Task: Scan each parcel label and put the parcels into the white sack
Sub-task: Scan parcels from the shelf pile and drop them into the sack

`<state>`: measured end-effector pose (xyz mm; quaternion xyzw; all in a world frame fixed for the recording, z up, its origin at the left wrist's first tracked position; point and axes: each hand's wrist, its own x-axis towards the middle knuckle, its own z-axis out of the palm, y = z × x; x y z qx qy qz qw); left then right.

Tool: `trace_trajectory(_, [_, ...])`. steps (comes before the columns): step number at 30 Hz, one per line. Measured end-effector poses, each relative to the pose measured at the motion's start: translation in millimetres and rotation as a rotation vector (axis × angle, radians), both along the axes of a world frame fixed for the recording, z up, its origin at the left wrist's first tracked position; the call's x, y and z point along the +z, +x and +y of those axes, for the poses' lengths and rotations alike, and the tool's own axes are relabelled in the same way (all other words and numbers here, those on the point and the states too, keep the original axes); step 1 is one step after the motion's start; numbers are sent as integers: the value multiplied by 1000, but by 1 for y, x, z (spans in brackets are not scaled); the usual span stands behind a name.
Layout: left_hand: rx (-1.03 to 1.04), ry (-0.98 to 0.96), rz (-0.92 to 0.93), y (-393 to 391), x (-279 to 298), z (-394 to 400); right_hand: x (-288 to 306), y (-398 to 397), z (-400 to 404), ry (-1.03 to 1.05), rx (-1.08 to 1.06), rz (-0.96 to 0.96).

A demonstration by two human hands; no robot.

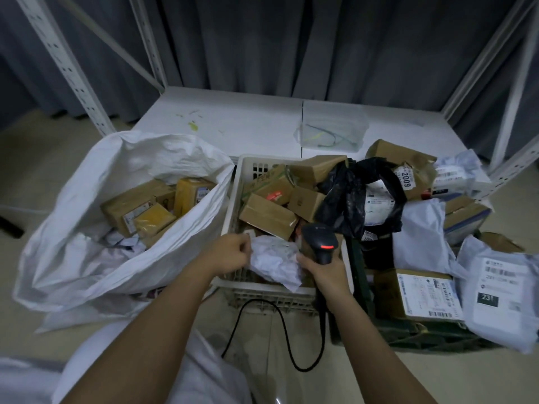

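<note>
So the left hand [230, 252] pinches a crumpled white parcel [275, 262] over the crate [233, 199], sack [96, 258] at 9 o'clock. Right hand [326, 272] grips the scanner [320, 240], both forearms reaching toward 12 o'clock.

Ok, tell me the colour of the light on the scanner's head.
Red-orange, a glowing strip on the black barcode scanner, clearest in the head view.
</note>
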<state>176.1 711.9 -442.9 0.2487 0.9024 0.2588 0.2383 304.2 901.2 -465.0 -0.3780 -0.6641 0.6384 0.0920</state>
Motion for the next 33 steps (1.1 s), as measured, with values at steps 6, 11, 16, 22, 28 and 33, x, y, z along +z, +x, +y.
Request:
trace_trajectory(6, [-12, -134, -101, 21, -8, -25, -31, 9, -32, -14, 19, -70])
trace_trajectory(11, [-6, -102, -56, 29, -11, -20, -29, 3, -46, -40, 32, -125])
trace_trajectory(16, [31, -121, 64, 29, -22, -5, -18, 18, -33, -16, 82, -23])
trace_trajectory(22, [-50, -72, -141, 37, -35, 14, -13, 56, -4, -38, 55, -3])
trace_trajectory(28, [-161, -185, -168, 44, -50, 18, -23, 40, -4, -83, -63, -3])
trace_trajectory(33, [-31, -36, -204, 44, -40, 12, -12, 27, -9, 17, -43, 7])
